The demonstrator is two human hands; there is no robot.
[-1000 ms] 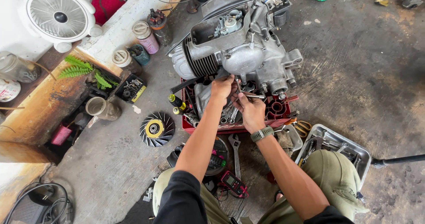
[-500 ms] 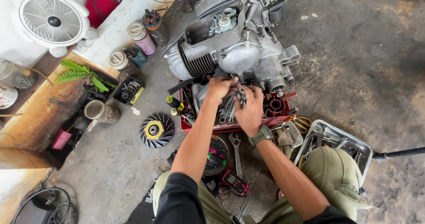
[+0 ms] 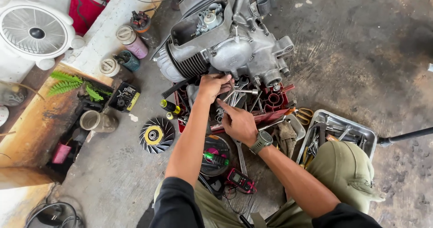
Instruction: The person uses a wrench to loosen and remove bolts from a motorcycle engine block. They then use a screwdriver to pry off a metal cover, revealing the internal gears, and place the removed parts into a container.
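Wrenches [image 3: 241,95] lay in a red crate [image 3: 275,102] under the grey engine [image 3: 234,47]. Left hand [image 3: 211,86] had closed around a few of them, lifting them a little. Right hand [image 3: 239,122] was partly open, one finger pointing, holding nothing. Most tools sat unpicked. A metal tray [image 3: 356,131] sat nearby.

white fan [image 3: 36,29] top left | green fern leaves [image 3: 72,84] below it | finned black-yellow disc [image 3: 156,135] on concrete floor [image 3: 361,52] | metal tool tray [image 3: 339,131] right | red multimeter [image 3: 240,180] near knees
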